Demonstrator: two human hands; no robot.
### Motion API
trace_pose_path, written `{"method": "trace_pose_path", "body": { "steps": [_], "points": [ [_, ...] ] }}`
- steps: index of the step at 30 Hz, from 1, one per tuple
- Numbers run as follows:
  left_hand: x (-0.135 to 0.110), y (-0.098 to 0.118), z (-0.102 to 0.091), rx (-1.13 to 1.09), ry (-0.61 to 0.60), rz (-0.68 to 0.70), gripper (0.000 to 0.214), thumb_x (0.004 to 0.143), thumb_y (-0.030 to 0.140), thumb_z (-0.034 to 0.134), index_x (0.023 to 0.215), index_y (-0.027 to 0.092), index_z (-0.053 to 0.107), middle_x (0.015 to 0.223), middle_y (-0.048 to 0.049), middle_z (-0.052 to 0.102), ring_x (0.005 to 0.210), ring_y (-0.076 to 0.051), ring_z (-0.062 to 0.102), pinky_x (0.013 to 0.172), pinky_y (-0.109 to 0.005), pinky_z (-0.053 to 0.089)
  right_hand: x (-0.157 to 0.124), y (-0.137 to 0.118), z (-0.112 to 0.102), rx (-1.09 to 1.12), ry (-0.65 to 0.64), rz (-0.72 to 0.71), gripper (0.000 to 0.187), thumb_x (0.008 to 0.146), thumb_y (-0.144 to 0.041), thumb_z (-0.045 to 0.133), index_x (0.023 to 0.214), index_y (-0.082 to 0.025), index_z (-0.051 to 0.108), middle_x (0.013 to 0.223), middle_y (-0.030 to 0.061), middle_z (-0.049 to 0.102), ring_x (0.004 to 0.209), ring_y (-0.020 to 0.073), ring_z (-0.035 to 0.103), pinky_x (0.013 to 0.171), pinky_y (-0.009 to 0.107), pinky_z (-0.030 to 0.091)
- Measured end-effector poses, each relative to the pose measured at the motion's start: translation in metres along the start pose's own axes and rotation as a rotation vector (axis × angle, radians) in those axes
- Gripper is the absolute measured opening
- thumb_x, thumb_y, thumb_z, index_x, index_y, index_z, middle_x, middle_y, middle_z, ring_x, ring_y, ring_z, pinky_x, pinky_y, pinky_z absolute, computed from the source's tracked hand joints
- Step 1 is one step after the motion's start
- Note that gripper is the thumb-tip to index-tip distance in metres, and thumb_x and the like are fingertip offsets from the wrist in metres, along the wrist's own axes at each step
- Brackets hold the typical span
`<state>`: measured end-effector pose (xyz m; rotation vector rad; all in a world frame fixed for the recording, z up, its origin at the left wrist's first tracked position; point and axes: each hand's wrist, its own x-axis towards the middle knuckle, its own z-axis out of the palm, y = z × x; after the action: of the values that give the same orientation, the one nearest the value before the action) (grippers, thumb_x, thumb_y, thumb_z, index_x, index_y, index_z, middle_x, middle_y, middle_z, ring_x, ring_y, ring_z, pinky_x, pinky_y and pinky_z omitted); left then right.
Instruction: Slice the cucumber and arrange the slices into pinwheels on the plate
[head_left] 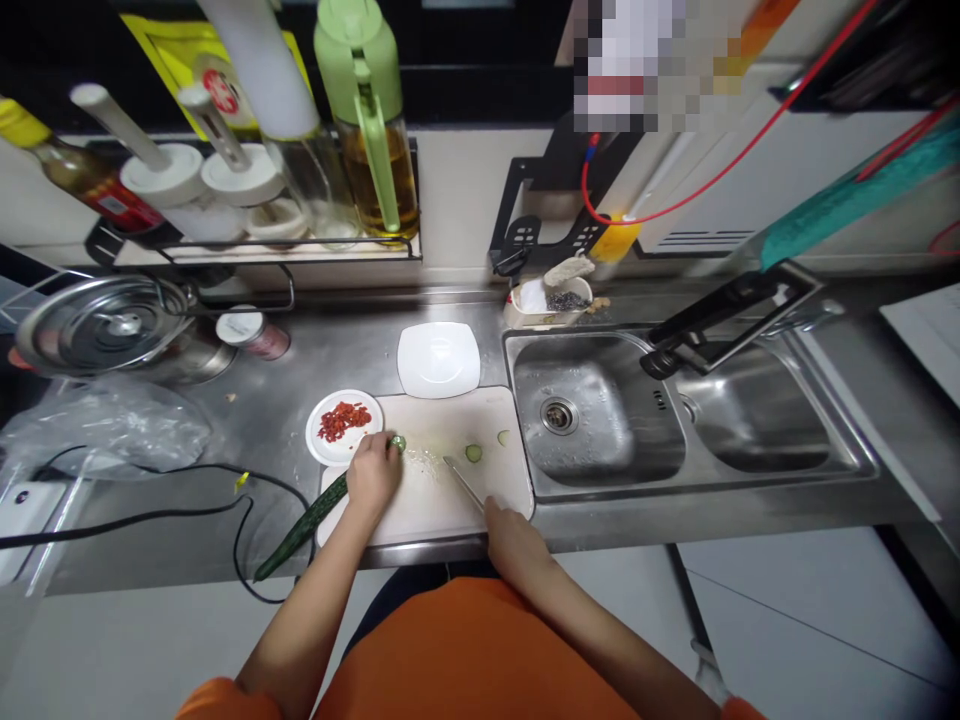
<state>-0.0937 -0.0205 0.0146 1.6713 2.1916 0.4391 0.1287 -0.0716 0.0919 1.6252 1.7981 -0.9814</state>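
Observation:
My left hand (375, 475) is closed over the upper part of a long dark green cucumber (304, 530), whose cut end pokes out by my fingertips. The cucumber lies slantwise over the left side of a white cutting board (420, 510) and past its front edge. In my right hand (517, 540) is a knife (466, 485), its blade pointing away to the upper left above the board, apart from the cucumber. Two cucumber slices (473, 453) lie on the right of the board. A small white plate of chopped red chili (345, 421) overlaps the board's far left corner.
A white square plate (439, 360) touches the board's far edge. To the right is a double steel sink (600, 400) with a black faucet (690, 320). Leftward lie a black cable (255, 490), a plastic bag (112, 430) and a lidded pot (112, 325). Seasoning containers and an oil bottle (367, 130) stand behind.

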Motion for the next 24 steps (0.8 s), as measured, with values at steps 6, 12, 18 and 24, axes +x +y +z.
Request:
{"method": "trace_pose_path", "body": {
  "steps": [6, 12, 18, 24],
  "points": [
    [0.018, 0.059, 0.019, -0.135, -0.335, 0.251, 0.02, 0.077, 0.027, 0.059, 0.093, 0.019, 0.066, 0.092, -0.0058, 0.066, 0.087, -0.019, 0.059, 0.079, -0.028, 0.045, -0.002, -0.002, 0.005, -0.027, 0.017, -0.019, 0.046, 0.082, 0.001, 0.032, 0.126, -0.008, 0.043, 0.103, 0.017, 0.065, 0.099, 0.0243, 0.062, 0.077, 0.031, 0.048],
    [0.023, 0.102, 0.051, 0.053, -0.536, 0.218, 0.014, 0.067, 0.017, 0.063, 0.081, 0.018, 0.066, 0.09, -0.0082, 0.064, 0.083, -0.02, 0.059, 0.071, -0.028, 0.045, -0.001, -0.002, 0.007, 0.004, 0.029, -0.009, 0.041, 0.085, -0.001, 0.027, 0.12, -0.009, 0.047, 0.099, 0.0178, 0.065, 0.098, 0.0241, 0.063, 0.075, 0.03, 0.048],
    [0.02, 0.105, 0.057, 0.037, -0.543, 0.209, 0.004, 0.069, 0.019, 0.063, 0.073, 0.017, 0.063, 0.082, -0.0065, 0.064, 0.076, -0.018, 0.059, 0.065, -0.027, 0.043, -0.002, -0.002, 0.006, 0.027, 0.016, 0.007, 0.042, 0.086, -0.002, 0.026, 0.122, -0.01, 0.046, 0.099, 0.0177, 0.065, 0.098, 0.0248, 0.062, 0.075, 0.031, 0.048],
    [0.028, 0.089, 0.035, -0.192, -0.524, 0.139, 0.005, 0.072, 0.024, 0.063, 0.075, 0.019, 0.063, 0.07, 0.0005, 0.064, 0.065, -0.013, 0.055, 0.059, -0.022, 0.039, -0.002, 0.0, 0.004, 0.013, 0.012, 0.005, 0.043, 0.085, -0.001, 0.027, 0.123, -0.009, 0.046, 0.1, 0.0179, 0.065, 0.099, 0.0252, 0.062, 0.075, 0.031, 0.047]
  ]
}}
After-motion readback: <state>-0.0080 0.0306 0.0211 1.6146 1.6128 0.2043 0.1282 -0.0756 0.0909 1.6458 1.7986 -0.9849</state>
